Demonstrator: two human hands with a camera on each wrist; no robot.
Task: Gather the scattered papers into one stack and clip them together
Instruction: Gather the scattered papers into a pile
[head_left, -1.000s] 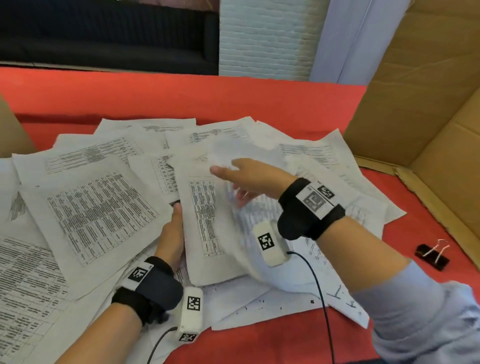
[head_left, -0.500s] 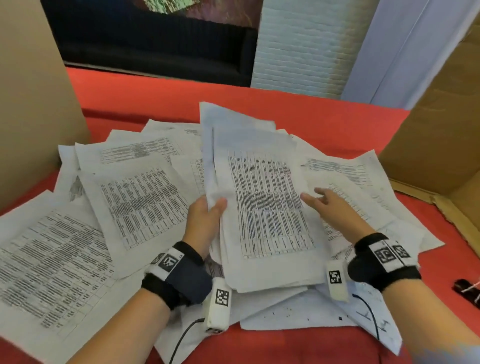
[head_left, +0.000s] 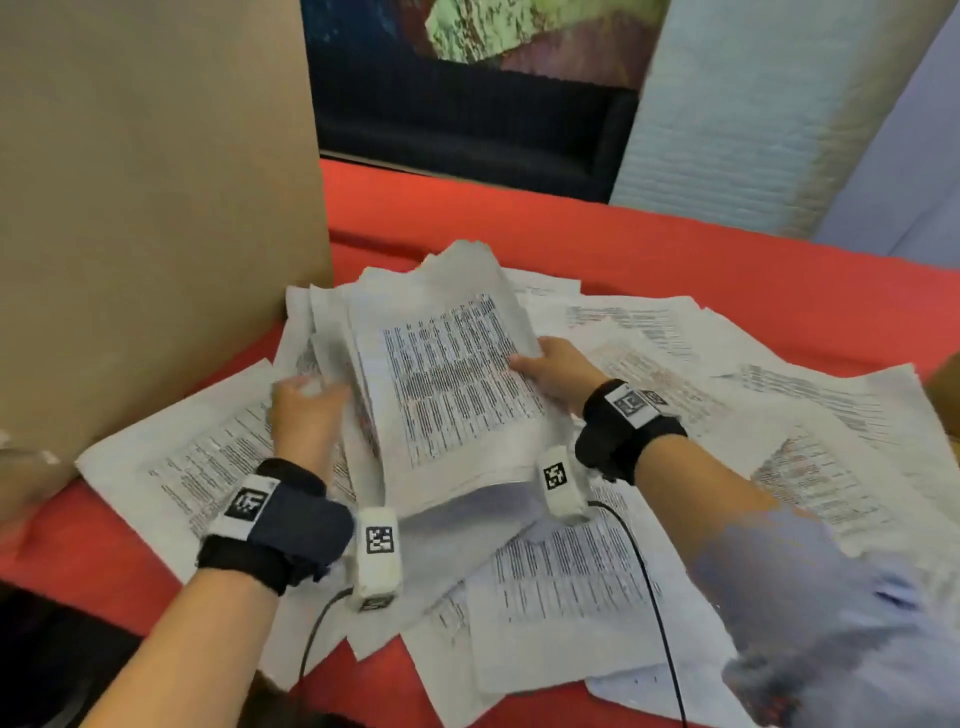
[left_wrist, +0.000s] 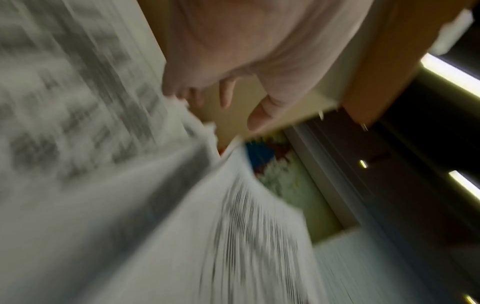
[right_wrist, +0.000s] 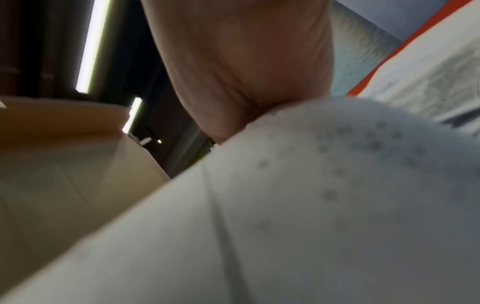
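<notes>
Cardboard wall (head_left: 156, 208) stands on our left, hard against the far-left sheets, on a red table (head_left: 675, 249); a dark sofa (head_left: 467, 130) sits behind. Loose papers (head_left: 779, 415) lie overlapped all over the table, white with dense printed tables, some creased; we can't count them. One stack (head_left: 452, 395) is lifted and tilted above the pile at centre, edges ragged and uneven. Right hand (head_left: 558, 371) pinches the stack's right edge, thumb on top, fingers hidden beneath. Left hand (head_left: 306, 410) is at the stack's left edge, blurred; in the left wrist view its fingers (left_wrist: 226, 92) look spread loosely beside the sheets, grip we cannot tell. Two hands, two wristbands, one raised stack. Right wrist view is mostly blocked by paper.
</notes>
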